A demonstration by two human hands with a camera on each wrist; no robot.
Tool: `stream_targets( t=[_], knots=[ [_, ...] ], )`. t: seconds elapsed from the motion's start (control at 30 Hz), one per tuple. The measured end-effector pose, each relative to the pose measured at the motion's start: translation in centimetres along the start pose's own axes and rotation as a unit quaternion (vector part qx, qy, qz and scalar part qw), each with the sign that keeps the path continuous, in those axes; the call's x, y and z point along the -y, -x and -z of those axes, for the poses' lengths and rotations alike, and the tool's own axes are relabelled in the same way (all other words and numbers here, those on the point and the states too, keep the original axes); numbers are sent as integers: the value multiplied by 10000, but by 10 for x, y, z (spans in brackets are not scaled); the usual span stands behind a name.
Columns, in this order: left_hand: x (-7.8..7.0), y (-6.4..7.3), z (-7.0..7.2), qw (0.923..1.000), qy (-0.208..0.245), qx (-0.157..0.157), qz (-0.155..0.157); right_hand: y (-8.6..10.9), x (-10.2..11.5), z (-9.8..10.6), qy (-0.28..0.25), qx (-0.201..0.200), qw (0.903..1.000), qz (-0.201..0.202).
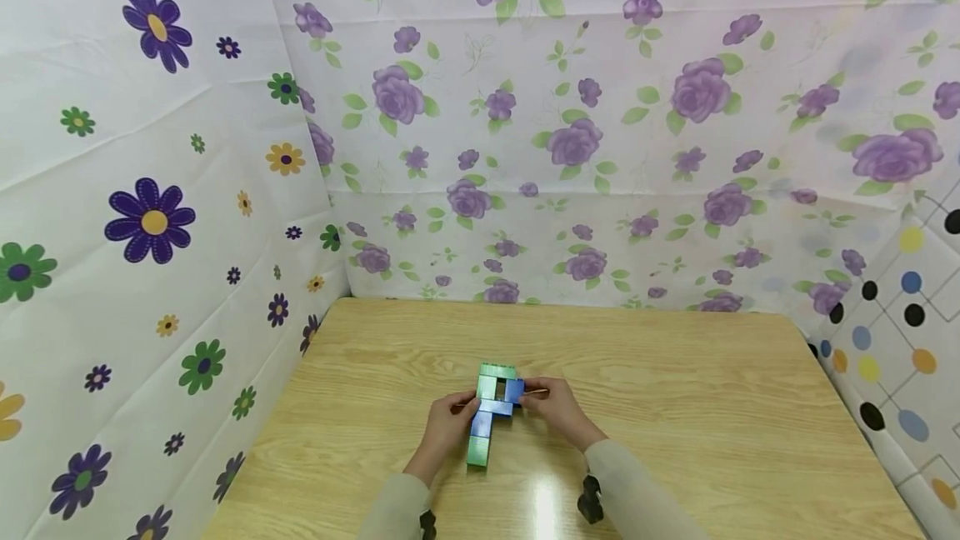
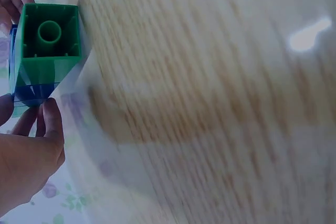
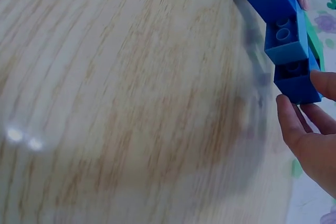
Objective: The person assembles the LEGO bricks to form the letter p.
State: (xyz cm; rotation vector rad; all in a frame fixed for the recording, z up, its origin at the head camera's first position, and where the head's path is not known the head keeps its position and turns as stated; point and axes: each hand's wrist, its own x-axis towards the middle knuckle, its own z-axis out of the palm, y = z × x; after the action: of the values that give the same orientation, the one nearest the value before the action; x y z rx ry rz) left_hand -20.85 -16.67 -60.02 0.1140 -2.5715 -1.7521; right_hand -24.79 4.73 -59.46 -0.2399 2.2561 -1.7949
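Observation:
Green and blue toy building bricks are joined into a P-shaped build (image 1: 480,426), with a small gap enclosed in its upper loop. My left hand (image 1: 444,427) grips the build by its left side, about where loop and stem meet. On the opposite side, the thumb and fingers of my right hand (image 1: 561,412) pinch the blue brick (image 1: 514,391) at the right of the loop. The left wrist view shows the hollow underside of the green end brick (image 2: 51,69) facing the camera. Studs show inside the steps between blue bricks (image 3: 289,51) in the right wrist view.
A light wood-grain table (image 1: 675,407) lies under the hands, with light glaring off its near part. Flower-printed cloth (image 1: 570,215) hangs behind it, another flowered sheet (image 1: 225,190) stands at the left, and a dotted one (image 1: 900,357) at the right.

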Motion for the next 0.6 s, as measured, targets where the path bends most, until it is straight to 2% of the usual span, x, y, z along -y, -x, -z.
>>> stream_targets(
  t=[0.33,0.6],
  knots=[
    [8,-6,-2,9989,-414,77,-192,-5,-8,-1,275,-18,9996,99],
    [6,-9,-1,9983,-544,214,67,-7,-9,-4,331,28,9994,41]
  ],
)
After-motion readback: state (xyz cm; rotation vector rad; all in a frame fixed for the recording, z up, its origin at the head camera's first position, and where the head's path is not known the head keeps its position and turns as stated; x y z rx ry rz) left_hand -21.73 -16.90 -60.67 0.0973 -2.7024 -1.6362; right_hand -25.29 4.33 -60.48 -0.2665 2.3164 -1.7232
